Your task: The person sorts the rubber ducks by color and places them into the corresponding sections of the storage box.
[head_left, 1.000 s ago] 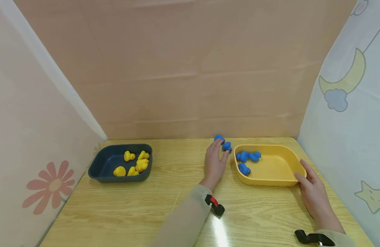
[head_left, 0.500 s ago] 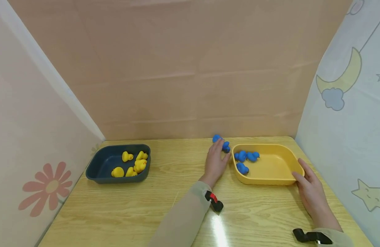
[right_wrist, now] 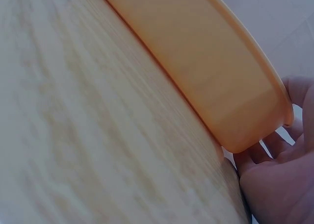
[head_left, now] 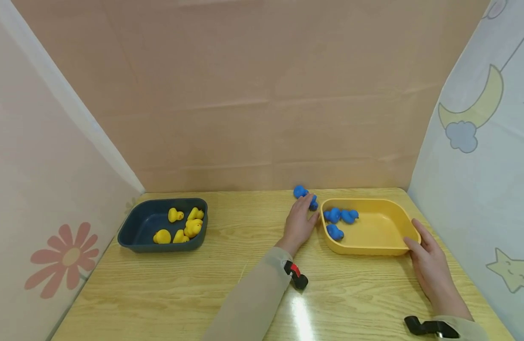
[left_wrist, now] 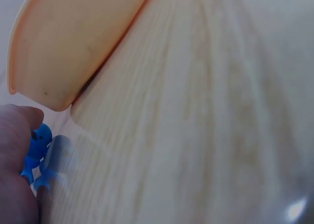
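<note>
My left hand [head_left: 297,226] reaches to a blue toy duck [head_left: 314,205] just left of the yellow tray [head_left: 387,249]. Its fingers overlap the duck, and the thumb is on the near side. In the left wrist view this blue duck [left_wrist: 41,141] shows beside the thumb, partly hidden by the hand. Another blue duck [head_left: 299,191] lies behind the fingertips, near the back edge. My right hand [head_left: 433,270] grips the tray's right front corner, thumb at the rim. Inside the tray, blue ducks [head_left: 334,232] sit at the left end.
A dark blue tray [head_left: 136,232] holding several yellow toy ducks [head_left: 175,215] stands on the left of the wooden table [head_left: 244,255]. Brown paper [head_left: 262,104] rises behind the table. Patterned cloth walls [head_left: 470,203] border both sides.
My left hand has shifted slightly right, from over the far blue duck to the one nearer the yellow tray. The right hand keeps its place on the tray. The view shifts a little.
</note>
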`<action>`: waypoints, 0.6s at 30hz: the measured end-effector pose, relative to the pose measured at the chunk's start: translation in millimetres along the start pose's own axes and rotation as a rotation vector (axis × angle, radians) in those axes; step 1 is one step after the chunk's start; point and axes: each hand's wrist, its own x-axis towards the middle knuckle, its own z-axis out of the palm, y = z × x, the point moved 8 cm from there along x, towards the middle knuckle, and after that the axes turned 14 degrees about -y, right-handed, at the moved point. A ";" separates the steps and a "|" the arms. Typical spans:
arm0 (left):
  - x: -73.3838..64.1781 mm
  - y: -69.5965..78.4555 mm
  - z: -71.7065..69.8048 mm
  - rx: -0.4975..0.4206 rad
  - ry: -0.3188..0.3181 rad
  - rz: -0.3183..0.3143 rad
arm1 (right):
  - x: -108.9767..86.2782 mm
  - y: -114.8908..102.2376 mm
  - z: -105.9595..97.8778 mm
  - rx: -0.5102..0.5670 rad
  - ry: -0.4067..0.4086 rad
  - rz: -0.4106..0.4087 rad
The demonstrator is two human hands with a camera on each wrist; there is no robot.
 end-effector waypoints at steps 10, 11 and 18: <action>-0.6 -2.6 0.9 0.037 0.036 -0.032 | 0.9 0.4 0.8 0.005 -0.026 -0.017; -0.4 -1.6 1.1 0.043 0.032 -0.025 | 0.7 0.3 0.7 0.005 -0.025 -0.019; 2.2 4.6 3.8 0.196 -0.022 0.026 | 1.2 0.0 1.9 -0.006 -0.022 -0.031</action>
